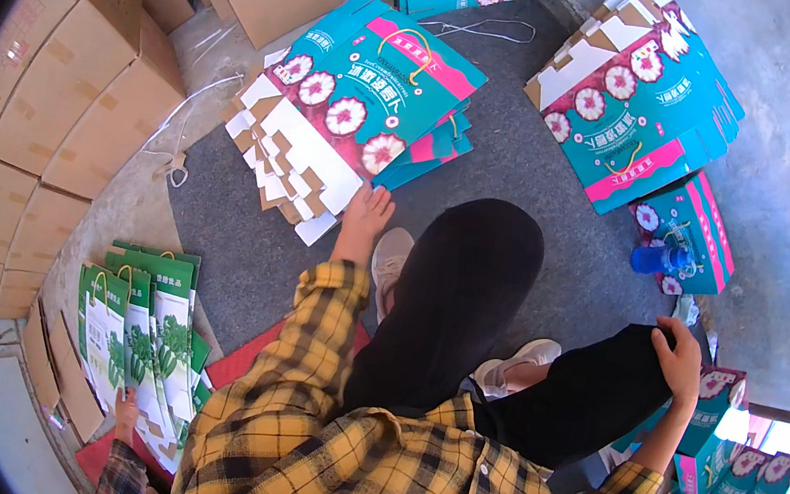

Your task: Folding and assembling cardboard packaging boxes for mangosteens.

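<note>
My left hand (366,215) reaches forward to the near corner of a stack of flat teal gift boxes (356,90). Its fingers are stretched out at the edge of the white flaps (298,147), and I see no box lifted in them. The top box has a pink band, printed white-and-purple slices and a yellow cord handle (419,60). On my bent right knee lies my right hand (678,360), fingers spread over black trousers (597,392), holding nothing.
Another teal stack (638,99) lies ahead right, beside a teal box (691,238) with a blue bottle (658,259). Brown cartons (66,69) line the left. Another person's hand (125,411) touches green-and-white bags (150,334). Folded teal boxes (725,486) stand at right.
</note>
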The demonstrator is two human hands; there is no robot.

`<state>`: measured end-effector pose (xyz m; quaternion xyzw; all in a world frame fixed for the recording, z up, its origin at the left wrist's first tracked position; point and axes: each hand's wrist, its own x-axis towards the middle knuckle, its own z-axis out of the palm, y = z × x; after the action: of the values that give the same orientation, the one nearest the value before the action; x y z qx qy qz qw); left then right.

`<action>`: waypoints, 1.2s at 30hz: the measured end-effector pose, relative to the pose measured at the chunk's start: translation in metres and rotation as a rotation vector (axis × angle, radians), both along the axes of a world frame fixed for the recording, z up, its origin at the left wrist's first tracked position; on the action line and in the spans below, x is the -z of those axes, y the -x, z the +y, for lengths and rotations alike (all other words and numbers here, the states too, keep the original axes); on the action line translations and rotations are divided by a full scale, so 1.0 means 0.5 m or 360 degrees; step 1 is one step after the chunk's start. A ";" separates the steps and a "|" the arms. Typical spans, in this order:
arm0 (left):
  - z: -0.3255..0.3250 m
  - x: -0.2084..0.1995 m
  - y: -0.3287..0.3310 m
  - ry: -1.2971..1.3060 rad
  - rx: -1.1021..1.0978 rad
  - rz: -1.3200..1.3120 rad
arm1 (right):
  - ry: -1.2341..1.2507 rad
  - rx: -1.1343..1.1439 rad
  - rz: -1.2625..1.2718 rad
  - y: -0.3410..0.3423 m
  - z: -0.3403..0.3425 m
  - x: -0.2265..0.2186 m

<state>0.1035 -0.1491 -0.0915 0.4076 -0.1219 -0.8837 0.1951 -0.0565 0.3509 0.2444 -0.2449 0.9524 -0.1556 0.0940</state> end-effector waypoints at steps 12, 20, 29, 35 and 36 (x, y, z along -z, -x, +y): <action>-0.042 0.002 0.079 -0.0401 -0.0861 -0.0007 | -0.0065 0.0120 -0.0032 0.008 0.058 0.016; -0.175 -0.062 0.007 0.0229 -0.0544 0.0152 | -0.0037 0.0126 -0.0046 0.016 0.068 0.027; -0.118 -0.345 0.052 0.0935 -0.0366 0.0292 | 0.0026 0.0151 0.0079 0.001 0.081 0.021; 0.012 -0.599 0.066 0.1604 -0.0201 0.0165 | 0.0002 0.0145 0.0211 -0.010 0.104 0.017; 0.023 -0.620 0.064 0.1655 -0.0107 0.0098 | 0.0032 0.0129 0.0225 -0.011 0.104 0.019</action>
<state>0.0717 -0.1374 0.2185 0.2342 -0.5258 -0.7113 0.4034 -0.0510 0.4030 0.2349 -0.2176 0.9641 -0.1510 0.0177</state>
